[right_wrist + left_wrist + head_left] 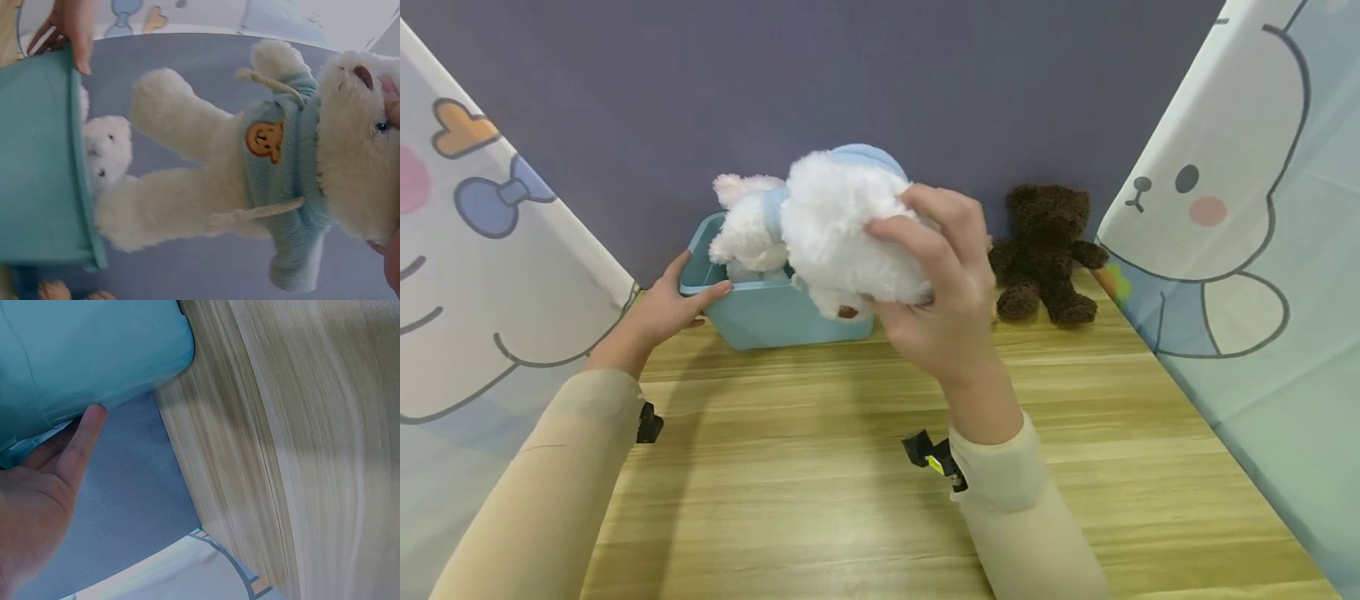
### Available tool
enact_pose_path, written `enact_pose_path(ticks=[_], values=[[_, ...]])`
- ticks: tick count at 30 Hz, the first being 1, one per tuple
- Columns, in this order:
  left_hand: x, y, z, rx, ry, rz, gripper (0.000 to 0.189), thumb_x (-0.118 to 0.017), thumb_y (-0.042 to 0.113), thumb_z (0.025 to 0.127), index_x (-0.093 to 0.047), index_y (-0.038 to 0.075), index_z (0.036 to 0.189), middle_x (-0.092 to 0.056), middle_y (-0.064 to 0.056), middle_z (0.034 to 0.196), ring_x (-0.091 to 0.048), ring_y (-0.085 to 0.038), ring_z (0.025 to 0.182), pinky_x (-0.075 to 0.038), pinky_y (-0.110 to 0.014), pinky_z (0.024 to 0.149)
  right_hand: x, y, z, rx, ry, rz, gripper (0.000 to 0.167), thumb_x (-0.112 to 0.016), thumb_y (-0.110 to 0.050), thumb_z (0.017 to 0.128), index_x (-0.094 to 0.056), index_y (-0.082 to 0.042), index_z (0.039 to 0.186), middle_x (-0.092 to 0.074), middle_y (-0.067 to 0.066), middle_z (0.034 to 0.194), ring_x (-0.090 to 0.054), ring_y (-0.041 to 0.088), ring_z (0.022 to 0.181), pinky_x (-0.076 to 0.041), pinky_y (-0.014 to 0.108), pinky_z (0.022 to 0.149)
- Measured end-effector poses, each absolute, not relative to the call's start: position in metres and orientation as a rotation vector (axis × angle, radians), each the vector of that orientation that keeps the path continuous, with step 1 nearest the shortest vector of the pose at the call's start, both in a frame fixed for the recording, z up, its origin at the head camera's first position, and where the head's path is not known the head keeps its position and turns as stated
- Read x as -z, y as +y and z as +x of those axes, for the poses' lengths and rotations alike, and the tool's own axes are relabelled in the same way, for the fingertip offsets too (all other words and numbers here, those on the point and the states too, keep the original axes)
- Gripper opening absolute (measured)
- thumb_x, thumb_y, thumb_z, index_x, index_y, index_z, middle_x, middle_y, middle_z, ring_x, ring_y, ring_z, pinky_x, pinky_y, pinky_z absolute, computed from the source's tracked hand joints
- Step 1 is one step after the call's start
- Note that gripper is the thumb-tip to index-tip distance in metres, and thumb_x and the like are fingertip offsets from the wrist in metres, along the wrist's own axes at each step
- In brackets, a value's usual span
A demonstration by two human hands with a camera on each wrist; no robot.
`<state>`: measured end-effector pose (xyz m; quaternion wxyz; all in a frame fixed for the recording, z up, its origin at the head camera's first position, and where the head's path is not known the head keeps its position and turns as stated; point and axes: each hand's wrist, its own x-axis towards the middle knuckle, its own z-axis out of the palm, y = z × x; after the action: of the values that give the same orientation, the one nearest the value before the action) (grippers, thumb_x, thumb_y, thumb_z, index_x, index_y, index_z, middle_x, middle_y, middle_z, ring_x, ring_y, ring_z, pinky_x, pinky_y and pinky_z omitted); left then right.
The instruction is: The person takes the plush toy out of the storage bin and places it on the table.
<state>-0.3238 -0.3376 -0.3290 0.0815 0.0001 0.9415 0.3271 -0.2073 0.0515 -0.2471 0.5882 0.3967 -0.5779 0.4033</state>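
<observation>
My right hand (943, 287) grips a white teddy bear (850, 229) by its head. The right wrist view shows this bear wearing a light-blue hoodie (275, 150) with a small bear patch; its feet point toward a blue storage bin (790, 321), and the lower foot overlaps the rim. At the bin's left end, my left hand (666, 308) holds the rim, thumb at the front corner. Its fingers (81, 444) lie along the bin wall in the left wrist view. Inside the bin sits another white plush toy (752, 229) with a light-blue band at its neck.
A dark brown teddy bear (1048, 250) sits against the grey back wall (880, 75), right of the bin. Tan plush feet (56, 290) show beside the bin in the right wrist view. Cartoon-printed curtains (1217, 208) flank the wooden table (790, 467).
</observation>
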Motion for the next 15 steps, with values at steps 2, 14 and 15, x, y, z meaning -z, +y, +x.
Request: enact_pose_path(ticks=[2, 14, 15], values=[[0.33, -0.337, -0.324, -0.991, 2.81, 0.001, 0.122, -0.053, 0.084, 0.092, 0.03, 0.032, 0.165, -0.003, -0.038, 0.173, -0.064, -0.053, 0.129, -0.035, -0.074, 0.12, 0.246, 0.061, -0.203, -0.977, -1.334, 0.913, 0.04, -0.072, 0.011, 0.074, -0.069, -0.004, 0.111, -0.065, 0.022, 0.117, -0.059, 0.037, 0.108, -0.056, 0.043, 0.098], [0.331, -0.339, -0.325, -1.017, 2.804, 0.002, 0.122, -0.054, 0.083, 0.093, 0.03, 0.031, 0.165, 0.0, -0.037, 0.174, -0.062, -0.055, 0.132, -0.04, -0.072, 0.117, 0.249, 0.117, -0.179, -1.033, -1.359, 0.726, 0.035, -0.057, 0.013, 0.07, -0.07, 0.003, 0.1, -0.069, 0.03, 0.107, -0.066, 0.043, 0.099, -0.056, 0.034, 0.097], [0.33, -0.338, -0.324, -1.023, 2.801, 0.002, 0.122, -0.054, 0.083, 0.093, 0.03, 0.031, 0.165, 0.001, -0.037, 0.174, -0.061, -0.055, 0.132, -0.042, -0.071, 0.117, 0.249, 0.121, -0.177, -1.024, -1.374, 0.711, 0.034, -0.056, 0.013, 0.07, -0.071, 0.004, 0.1, -0.069, 0.03, 0.107, -0.066, 0.043, 0.098, -0.055, 0.033, 0.097]])
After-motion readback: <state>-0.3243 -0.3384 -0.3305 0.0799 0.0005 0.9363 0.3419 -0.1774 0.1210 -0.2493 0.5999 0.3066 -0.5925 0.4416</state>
